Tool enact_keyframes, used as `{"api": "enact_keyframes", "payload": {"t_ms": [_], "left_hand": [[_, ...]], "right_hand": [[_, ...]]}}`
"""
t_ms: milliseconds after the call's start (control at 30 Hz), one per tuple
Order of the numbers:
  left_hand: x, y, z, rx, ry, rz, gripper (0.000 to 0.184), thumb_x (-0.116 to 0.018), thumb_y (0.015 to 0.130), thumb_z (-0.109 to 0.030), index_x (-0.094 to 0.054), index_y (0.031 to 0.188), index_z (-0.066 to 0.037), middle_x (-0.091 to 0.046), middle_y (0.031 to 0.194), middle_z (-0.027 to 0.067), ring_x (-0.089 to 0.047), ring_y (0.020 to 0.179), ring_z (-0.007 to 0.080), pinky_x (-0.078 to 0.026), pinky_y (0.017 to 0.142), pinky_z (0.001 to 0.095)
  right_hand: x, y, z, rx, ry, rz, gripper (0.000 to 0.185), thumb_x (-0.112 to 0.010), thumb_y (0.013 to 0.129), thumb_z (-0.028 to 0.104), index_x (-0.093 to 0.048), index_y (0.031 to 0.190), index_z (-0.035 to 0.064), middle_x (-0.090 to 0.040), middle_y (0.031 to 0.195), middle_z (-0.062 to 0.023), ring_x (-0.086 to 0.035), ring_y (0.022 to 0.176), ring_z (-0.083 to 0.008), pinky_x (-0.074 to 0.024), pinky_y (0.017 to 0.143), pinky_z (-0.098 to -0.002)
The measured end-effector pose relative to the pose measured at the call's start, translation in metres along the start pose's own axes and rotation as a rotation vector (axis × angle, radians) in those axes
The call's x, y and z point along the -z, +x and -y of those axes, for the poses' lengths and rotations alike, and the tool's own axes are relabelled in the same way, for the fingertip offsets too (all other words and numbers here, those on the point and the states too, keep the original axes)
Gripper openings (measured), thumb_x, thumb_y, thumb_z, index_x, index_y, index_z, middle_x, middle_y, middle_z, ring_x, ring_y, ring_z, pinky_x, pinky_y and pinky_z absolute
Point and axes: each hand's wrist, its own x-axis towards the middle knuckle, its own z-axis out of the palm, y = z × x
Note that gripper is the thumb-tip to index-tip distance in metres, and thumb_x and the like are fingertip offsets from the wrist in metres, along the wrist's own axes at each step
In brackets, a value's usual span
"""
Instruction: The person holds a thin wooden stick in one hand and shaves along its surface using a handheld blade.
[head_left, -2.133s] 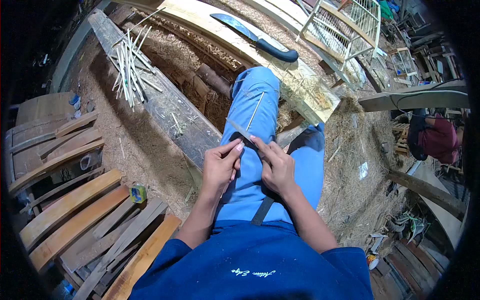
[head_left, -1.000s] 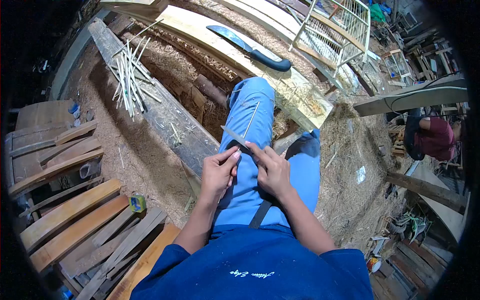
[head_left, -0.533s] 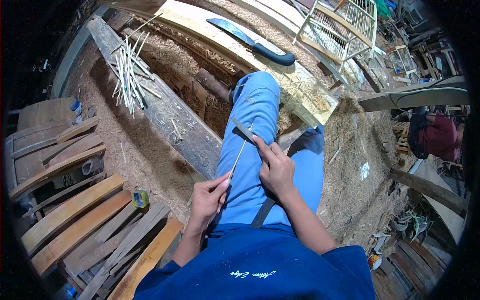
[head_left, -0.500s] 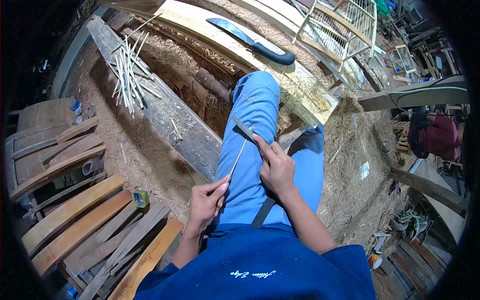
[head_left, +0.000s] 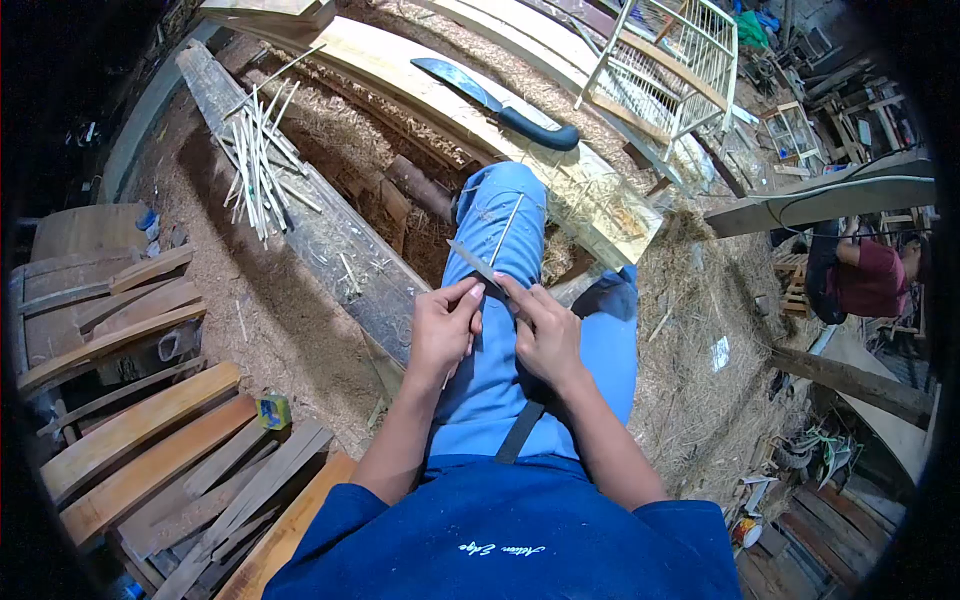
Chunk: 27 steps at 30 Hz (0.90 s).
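My left hand (head_left: pixel 443 332) pinches a thin wooden stick (head_left: pixel 508 228) over my blue-trousered leg. The stick's far part points away from me, past a narrow metal blade (head_left: pixel 470 261). My right hand (head_left: pixel 547 335) is closed on that blade's near end, its index finger laid along it; the handle is hidden. The blade lies across the stick, close to my left fingertips. Beyond my knee, a large knife (head_left: pixel 497 103) with a dark handle rests on a pale timber beam (head_left: pixel 600 205).
A bundle of thin sticks (head_left: pixel 262 165) lies on a weathered plank (head_left: pixel 350 265) at left. Curved wooden boards (head_left: pixel 150 430) are stacked lower left, with a yellow tape measure (head_left: pixel 273 411). A slatted cage (head_left: pixel 665 75) stands upper right. Another person (head_left: pixel 868 270) is at far right. Shavings cover the ground.
My left hand has moved up beside the blade, and the stick now extends well beyond it. My right hand has barely moved. The view has shifted slightly.
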Motion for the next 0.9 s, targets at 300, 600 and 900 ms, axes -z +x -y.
{"api": "enact_keyframes", "payload": {"t_ms": [300, 600, 900], "left_hand": [[0.018, -0.032, 0.013, 0.063, -0.031, 0.032, 0.032, -0.06, 0.1, -0.015, -0.064, 0.128, -0.001, -0.051, 0.057, -0.0024, -0.038, 0.04, 0.0035, -0.028, 0.035, 0.0203], [0.062, -0.093, 0.03, 0.164, -0.07, 0.042, 0.03, -0.061, 0.1, -0.014, -0.066, 0.126, -0.001, -0.052, 0.055, -0.0023, -0.037, 0.038, 0.0026, -0.027, 0.035, 0.0199], [0.016, -0.015, -0.003, 0.071, -0.05, 0.052, 0.034, -0.062, 0.099, -0.015, -0.062, 0.131, -0.004, -0.054, 0.057, -0.0007, -0.037, 0.037, 0.0037, -0.027, 0.035, 0.0203]], "right_hand": [[-0.006, -0.004, -0.007, -0.057, -0.082, -0.053, 0.049, -0.061, 0.084, 0.006, -0.066, 0.13, 0.0236, -0.054, 0.076, -0.0103, -0.061, 0.063, -0.0313, -0.0482, 0.056, -0.0443], [-0.01, 0.008, -0.015, -0.075, -0.143, -0.082, 0.052, -0.062, 0.084, 0.006, -0.064, 0.132, 0.0275, -0.055, 0.075, -0.0096, -0.061, 0.065, -0.0329, -0.0487, 0.058, -0.0461], [-0.002, 0.027, -0.013, 0.026, 0.07, -0.055, 0.055, -0.059, 0.081, -0.001, -0.065, 0.13, 0.0235, -0.062, 0.079, -0.01, -0.063, 0.067, -0.0311, -0.0502, 0.061, -0.0411]]}}
